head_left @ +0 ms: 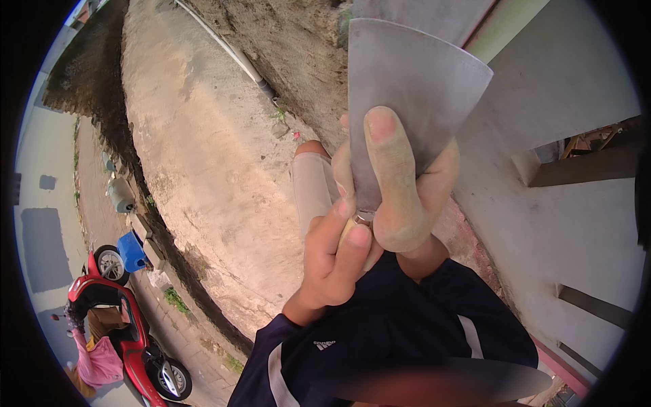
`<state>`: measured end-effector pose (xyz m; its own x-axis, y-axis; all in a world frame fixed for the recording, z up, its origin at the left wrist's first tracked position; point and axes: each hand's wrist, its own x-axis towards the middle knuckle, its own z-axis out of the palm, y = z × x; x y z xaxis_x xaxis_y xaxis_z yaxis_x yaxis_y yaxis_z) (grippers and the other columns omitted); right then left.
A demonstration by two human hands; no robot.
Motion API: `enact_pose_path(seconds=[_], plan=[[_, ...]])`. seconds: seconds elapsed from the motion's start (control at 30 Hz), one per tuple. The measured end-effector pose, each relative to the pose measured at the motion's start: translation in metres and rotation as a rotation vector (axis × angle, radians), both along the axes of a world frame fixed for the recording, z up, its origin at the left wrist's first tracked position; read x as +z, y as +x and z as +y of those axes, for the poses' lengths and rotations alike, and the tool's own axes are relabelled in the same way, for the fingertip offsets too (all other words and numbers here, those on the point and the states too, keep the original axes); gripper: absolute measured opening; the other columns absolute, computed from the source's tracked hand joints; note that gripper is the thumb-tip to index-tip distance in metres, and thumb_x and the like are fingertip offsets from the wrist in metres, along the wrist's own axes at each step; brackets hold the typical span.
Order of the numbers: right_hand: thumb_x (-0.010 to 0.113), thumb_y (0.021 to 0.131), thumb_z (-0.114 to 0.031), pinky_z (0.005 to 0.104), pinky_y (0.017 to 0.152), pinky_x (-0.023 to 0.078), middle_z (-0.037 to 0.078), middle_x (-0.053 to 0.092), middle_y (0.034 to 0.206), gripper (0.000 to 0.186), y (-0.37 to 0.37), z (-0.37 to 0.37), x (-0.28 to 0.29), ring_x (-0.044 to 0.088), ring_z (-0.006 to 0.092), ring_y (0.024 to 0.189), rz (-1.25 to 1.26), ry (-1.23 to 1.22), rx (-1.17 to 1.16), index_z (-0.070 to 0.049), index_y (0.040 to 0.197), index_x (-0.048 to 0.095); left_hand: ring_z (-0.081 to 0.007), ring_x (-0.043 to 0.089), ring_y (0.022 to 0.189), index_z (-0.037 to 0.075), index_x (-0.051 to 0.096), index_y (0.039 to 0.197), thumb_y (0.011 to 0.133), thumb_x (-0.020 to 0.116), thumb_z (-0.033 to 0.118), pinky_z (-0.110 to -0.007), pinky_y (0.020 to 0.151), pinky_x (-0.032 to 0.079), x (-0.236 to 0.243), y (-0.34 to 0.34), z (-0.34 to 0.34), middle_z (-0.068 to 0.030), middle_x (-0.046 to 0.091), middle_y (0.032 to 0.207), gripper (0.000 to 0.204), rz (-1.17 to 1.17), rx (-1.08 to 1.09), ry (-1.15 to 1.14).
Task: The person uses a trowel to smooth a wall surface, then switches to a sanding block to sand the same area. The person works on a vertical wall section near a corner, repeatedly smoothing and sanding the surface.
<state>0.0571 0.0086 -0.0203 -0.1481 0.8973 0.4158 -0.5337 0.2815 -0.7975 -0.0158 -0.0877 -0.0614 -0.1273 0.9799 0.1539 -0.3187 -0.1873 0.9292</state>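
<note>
A broad putty knife (441, 74) is upright before my chest, its grey blade flaring to a slightly curved top edge. My right hand (400, 197), coated in pale dust, grips the blade's lower part. Its thumb lies flat on the near face and the other fingers go behind the metal. At the blade's narrow base, my left hand (332, 261) is closed, thumb and fingers pinched around the short metal collar. Most of the handle is hidden by my hands.
At the far left a person in pink (100, 363) rides a red motor scooter (139, 332) along a paved lane. A blue container (131, 250) stands near its wheel. Rough concrete ground (210, 169) spreads left of me, with a pipe (234, 51) along it. A grey wall (536, 203) rises at the right.
</note>
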Motion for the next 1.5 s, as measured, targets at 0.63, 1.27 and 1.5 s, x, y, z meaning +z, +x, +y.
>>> enact_pose_path(seconds=[0.63,1.27,1.5], plan=[[0.057,0.100,-0.017,0.0276,0.034,0.034,0.012,0.062,0.073,0.026,0.005,-0.001,0.006,0.050,0.0156,0.039,-0.047,-0.020,-0.048,0.009,0.098,0.060,-0.0149,0.052,0.053,-0.007,0.048,0.135,0.095,0.055,0.001,-0.028,0.046,0.038,-0.023,0.002,-0.001,-0.0215,0.057,0.089,0.041,0.081,-0.030,0.175],[0.056,0.098,-0.016,0.0286,0.035,0.033,0.018,0.063,0.074,0.024,-0.007,-0.016,0.014,0.045,0.0158,0.034,-0.213,-0.025,-0.351,0.009,0.097,0.058,-0.0161,0.051,0.047,-0.018,0.045,0.131,0.099,0.054,0.008,-0.030,0.046,0.039,-0.012,-0.008,0.007,-0.0081,0.057,0.062,0.042,0.285,-0.016,0.387],[0.055,0.102,-0.030,0.0253,0.036,0.032,0.007,0.052,0.049,0.036,-0.007,-0.010,0.021,0.042,0.0139,0.033,-0.172,-0.204,-0.120,0.006,0.098,0.058,-0.0141,0.054,0.051,-0.013,0.050,0.123,0.102,0.052,0.012,-0.029,0.050,0.041,0.002,0.000,-0.004,-0.0058,0.057,0.063,0.032,-0.008,-0.077,-0.035]])
